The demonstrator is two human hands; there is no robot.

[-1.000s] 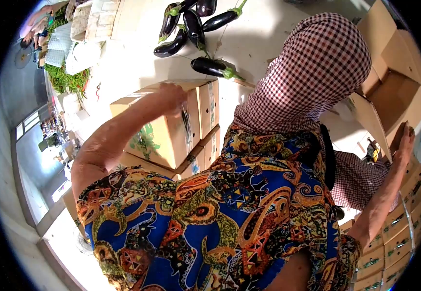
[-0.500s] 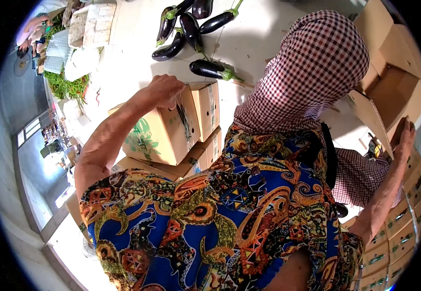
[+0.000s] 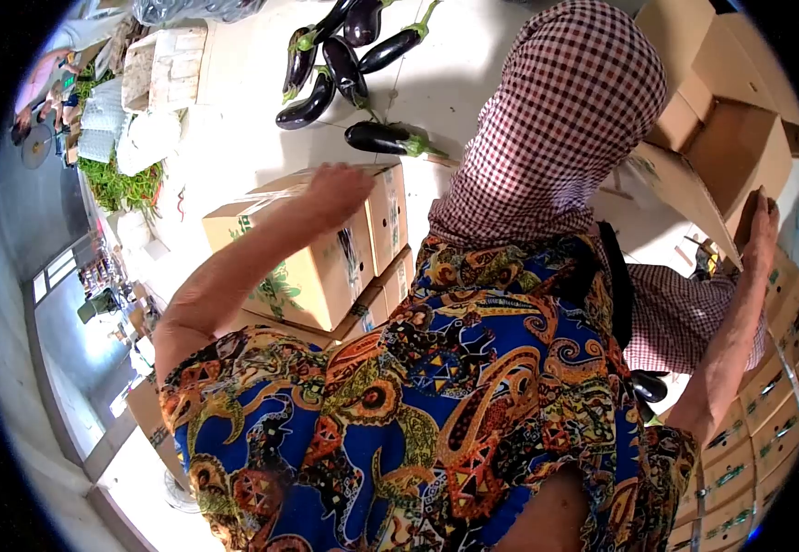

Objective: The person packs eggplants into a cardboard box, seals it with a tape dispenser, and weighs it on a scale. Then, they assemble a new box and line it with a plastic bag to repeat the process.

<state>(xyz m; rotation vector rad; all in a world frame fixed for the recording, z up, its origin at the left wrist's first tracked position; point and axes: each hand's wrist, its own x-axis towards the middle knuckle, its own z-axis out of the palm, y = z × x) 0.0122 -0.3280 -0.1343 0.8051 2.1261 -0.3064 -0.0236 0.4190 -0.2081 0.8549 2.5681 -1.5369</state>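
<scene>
My left hand is over the top of a closed cardboard box with green print; its fingers are curled but smeared by motion. Further right, my right hand holds the near edge of an open cardboard box, whose flaps stand out. Beyond the closed box, a single eggplant lies on the pale floor, close to a group of several dark eggplants. My knee, in checked cloth, rises between the two boxes.
More closed boxes stand beside and under the printed one. At the right are rows of stacked cartons. Green and red peppers lie at the far left near a white sack. Another person's arm shows at the upper left.
My left hand has moved slightly right and down, and its outline is more blurred. The view has shifted a little. My right hand remains at the open box's edge.
</scene>
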